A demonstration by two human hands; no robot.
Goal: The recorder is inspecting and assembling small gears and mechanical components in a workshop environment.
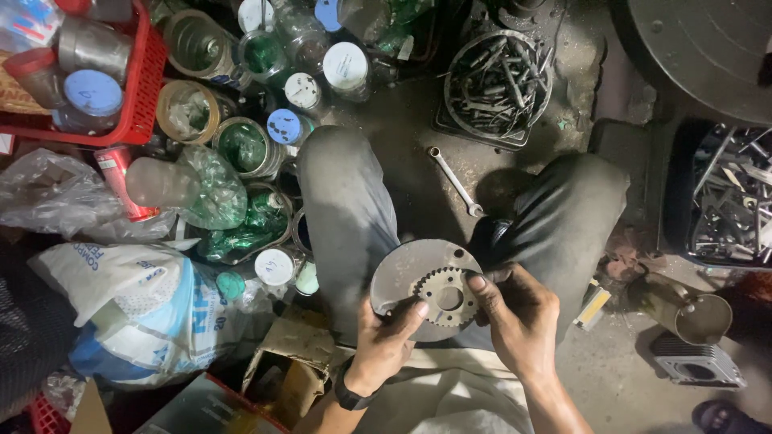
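1. Head view, the hands: the left hand (384,341) grips the lower left rim of a round metal disc (414,269), its thumb pressed on the face and its fingers closed behind. The right hand (519,317) is closed on the disc's right edge, its thumb lying on the small toothed gear (445,299).

2. Head view, the disc: it is held between the person's knees, above the lap, with its flat face turned up toward the camera. The gear sits on the lower right part of that face, with a round hole at its centre. It lies right under the right thumb, so the right hand is the nearer one to it; the left thumb tip touches only its left teeth.

3. Head view, loose tool: a combination wrench (455,182) lies on the floor between the legs, beyond the disc, its long axis running from upper left to lower right.

4. Head view, containers:
   - A round bowl (497,84) at the top holds a heap of dark bolts and metal bits.
   - A dark tray (728,201) at the right edge holds assorted tools and metal pieces.
   - A red crate (141,88) at the upper left holds lidded jars.
   - More jars and bottles (249,149) stand beside the left leg, several with green contents.
   - An open metal can (700,317) lies on its side to the right; I cannot see what is in it.
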